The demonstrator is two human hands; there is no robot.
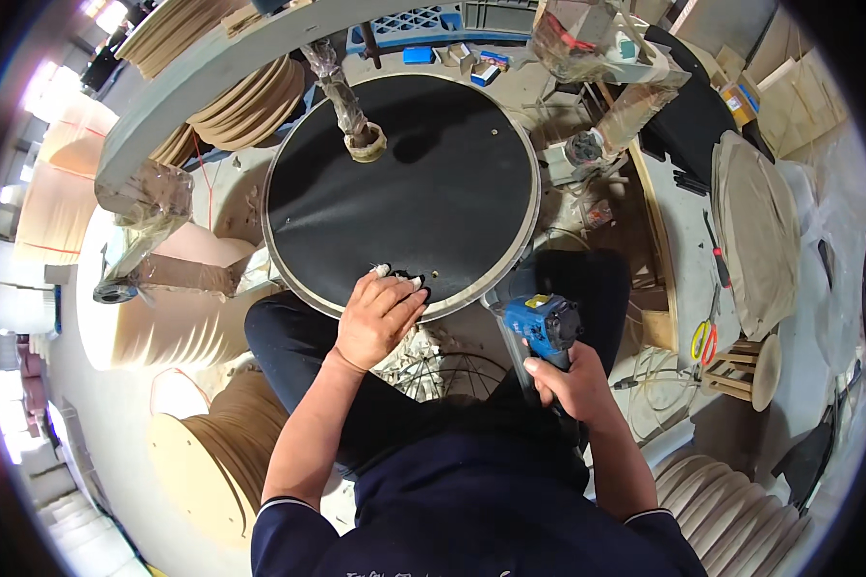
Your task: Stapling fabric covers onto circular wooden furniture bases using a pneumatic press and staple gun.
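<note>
While cream discs [154, 332] stand fanned in a row on the left, a reel-like stack of tan round boards [231, 457] lies on its side below them, its pale end face turned toward the left. Further up, more tan discs [250, 106] are piled behind a metal frame whose lower arm [183, 275] is wrapped in clear film and brown tape.

Between the person's thighs and the far side of the frame sits a round panel [375, 221] covered in black material, with a pale rim around it. A film-wrapped post [339, 96] reaches over its far half, ending in a tan collar. At the panel's near edge, the left hand [385, 315] rests palm down with fingers bent, white coverings on some fingertips; whether they pinch the black material or only press on it, I cannot tell.

Just beyond the panel's near right rim, a blue staple gun [541, 325] is held upright, its handle wrapped firmly by the right hand [570, 380]. Farther right, yellow-and-red-handled scissors [705, 332] lie on a pale surface, near a red-and-black-handled tool [717, 255]. Beside these is a stack of beige round pieces [755, 236].
</note>
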